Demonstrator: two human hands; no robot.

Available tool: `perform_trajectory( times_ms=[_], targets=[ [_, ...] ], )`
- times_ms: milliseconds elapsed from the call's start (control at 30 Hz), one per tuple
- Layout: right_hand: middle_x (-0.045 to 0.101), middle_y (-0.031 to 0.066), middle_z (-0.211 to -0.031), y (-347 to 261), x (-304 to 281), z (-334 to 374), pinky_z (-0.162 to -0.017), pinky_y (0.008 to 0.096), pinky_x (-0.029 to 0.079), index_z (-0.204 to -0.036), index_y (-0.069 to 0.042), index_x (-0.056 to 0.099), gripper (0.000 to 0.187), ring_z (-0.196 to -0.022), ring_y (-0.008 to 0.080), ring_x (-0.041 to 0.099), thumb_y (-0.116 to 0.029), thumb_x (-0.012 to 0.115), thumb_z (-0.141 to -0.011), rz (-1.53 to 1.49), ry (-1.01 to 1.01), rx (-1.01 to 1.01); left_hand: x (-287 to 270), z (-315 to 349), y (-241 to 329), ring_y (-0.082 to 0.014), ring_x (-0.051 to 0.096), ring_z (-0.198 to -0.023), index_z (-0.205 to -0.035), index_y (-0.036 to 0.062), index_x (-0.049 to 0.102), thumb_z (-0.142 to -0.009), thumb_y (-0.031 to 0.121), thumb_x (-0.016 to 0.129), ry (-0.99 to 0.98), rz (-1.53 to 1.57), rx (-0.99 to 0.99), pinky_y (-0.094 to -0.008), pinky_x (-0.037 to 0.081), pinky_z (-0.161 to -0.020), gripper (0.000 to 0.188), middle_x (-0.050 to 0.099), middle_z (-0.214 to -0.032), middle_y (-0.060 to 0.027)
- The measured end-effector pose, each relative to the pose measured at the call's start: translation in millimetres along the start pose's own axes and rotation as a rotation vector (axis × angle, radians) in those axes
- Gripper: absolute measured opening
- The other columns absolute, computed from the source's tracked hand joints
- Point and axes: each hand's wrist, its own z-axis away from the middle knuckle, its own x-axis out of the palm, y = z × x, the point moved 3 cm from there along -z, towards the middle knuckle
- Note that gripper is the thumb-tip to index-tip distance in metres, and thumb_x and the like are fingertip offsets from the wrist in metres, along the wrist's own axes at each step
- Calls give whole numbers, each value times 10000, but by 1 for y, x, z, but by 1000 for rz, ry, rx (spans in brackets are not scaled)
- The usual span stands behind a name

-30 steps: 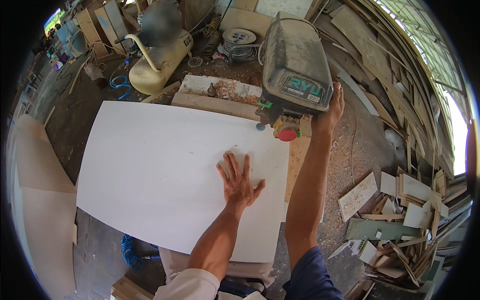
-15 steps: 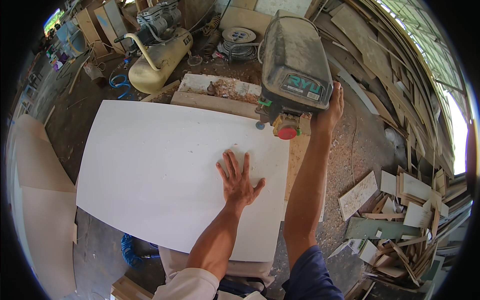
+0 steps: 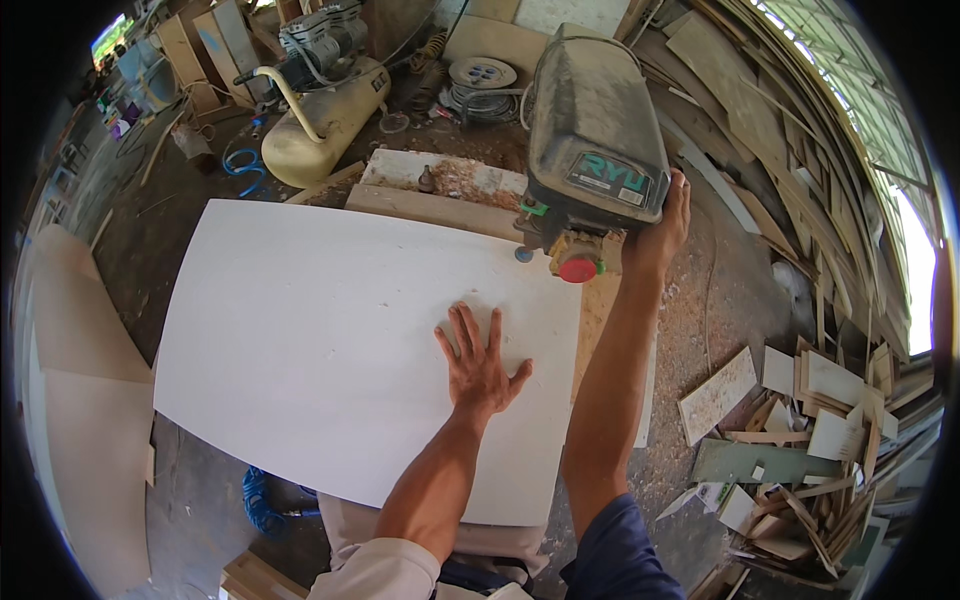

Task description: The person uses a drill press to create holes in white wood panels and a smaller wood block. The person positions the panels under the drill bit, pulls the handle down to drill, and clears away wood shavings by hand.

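Observation:
A large white board [image 3: 300,310] lies flat in front of me, its far right part reaching under the head of a drill press [image 3: 598,130]. My left hand [image 3: 477,375] rests palm down on the board, fingers spread, holding nothing. At the right side of the machine's dusty dark housing is my right hand [image 3: 660,225], its fingers curled against that side. The housing hides part of its grip, so any lever under the palm is out of sight. A red button [image 3: 577,270] sits on the front of the machine, above the board's edge. Small chips dot the white surface.
Wood shavings [image 3: 470,180] cover a ledge behind the board. A cream air compressor [image 3: 325,125] and a cable reel [image 3: 482,78] stand at the back. Board offcuts [image 3: 800,420] pile up on the right, below leaning planks [image 3: 770,130]. A blue coiled hose [image 3: 258,500] lies near left.
Both hands hold practically the same places on the board and the machine. The whole view has shifted very slightly.

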Motion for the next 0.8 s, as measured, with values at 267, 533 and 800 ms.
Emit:
perform_trajectory(
  times_ms=[267, 533, 800],
  targets=[
    [600, 3, -865, -1, 1, 3, -753, 267, 491, -1017, -92, 591, 247, -785, 90, 579, -310, 504, -1092, -3, -23, 0, 0, 1, -1, -507, -93, -1528, -1645, 124, 69, -946, 737, 370, -17, 8, 3, -696, -36, -1178, 977, -34, -1637, -357],
    [612, 8, -885, -2, 1, 6, -766, 267, 494, -1035, -88, 588, 240, -809, 93, 593, -302, 499, -1095, -27, -27, 6, 2, 1, -1, -505, -86, -1530, -1645, 125, 69, -946, 740, 362, -5, 2, 4, -698, -35, -1178, 976, -35, -1637, -355],
    [633, 22, -917, -2, 0, 8, -778, 267, 497, -1070, -78, 598, 234, -825, 97, 603, -287, 496, -1096, -52, -48, 2, 0, 1, 0, -503, -90, -1530, -1647, 133, 57, -947, 749, 336, -29, -24, -4, -700, -33, -1177, 973, -37, -1640, -351]
  ],
)
